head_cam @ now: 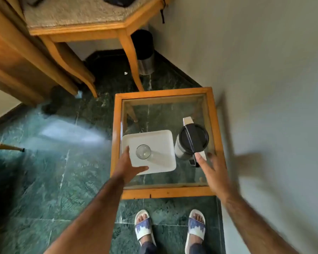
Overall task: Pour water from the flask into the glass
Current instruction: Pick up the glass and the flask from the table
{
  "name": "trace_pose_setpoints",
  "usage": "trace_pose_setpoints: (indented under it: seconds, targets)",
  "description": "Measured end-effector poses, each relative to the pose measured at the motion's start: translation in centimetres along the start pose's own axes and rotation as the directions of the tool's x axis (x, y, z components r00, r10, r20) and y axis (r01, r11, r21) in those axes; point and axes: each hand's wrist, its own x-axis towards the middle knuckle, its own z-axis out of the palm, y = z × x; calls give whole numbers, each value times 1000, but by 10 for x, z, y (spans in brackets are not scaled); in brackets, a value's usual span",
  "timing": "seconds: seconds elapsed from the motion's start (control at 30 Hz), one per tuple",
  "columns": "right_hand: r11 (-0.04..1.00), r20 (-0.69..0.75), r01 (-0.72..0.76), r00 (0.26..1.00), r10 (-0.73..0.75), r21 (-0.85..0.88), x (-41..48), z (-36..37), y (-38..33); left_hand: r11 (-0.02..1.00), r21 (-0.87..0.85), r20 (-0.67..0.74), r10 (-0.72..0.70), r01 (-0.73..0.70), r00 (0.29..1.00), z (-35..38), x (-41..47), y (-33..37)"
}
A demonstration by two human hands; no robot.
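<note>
A clear empty glass (143,151) stands upright on a white square tray (160,142) on a small glass-topped table (165,193). Right of the tray stands a steel flask (190,142) with a black lid and a handle pointing toward me. My left hand (127,166) rests on the tray's near left corner, thumb on its front rim, just left of the glass. My right hand (212,171) hovers open, fingers spread, fingertips close to the flask's handle; it looks blurred and I cannot tell if it touches.
The table has a wooden frame and stands against a pale wall (264,88) on the right. A larger wooden table (84,30) and a metal bin (145,57) stand beyond it. The floor is green marble, with my sandalled feet (143,228) just before the table.
</note>
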Motion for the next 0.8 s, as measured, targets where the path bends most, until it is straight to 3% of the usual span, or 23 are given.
trace_pose_setpoints:
  seconds: [0.07,0.2,0.37,0.5,0.8]
  targets:
    - [993,51,-79,996,74,83,0,11,4,988,-68,-3,-142,142,990,15,6,-12]
    - [962,40,-31,999,21,270,3,27,17,950,-217,1,-229,224,973,47,25,-42]
    - [884,-75,111,993,-87,453,13,44,33,878,-440,-137,-273,188,952,74,42,-50]
    - [808,-158,159,984,-83,567,21,56,44,855,-506,-221,-255,113,941,85,49,-53]
    - [642,-281,302,950,-139,704,34,67,42,878,-476,-254,-188,46,949,91,59,-63]
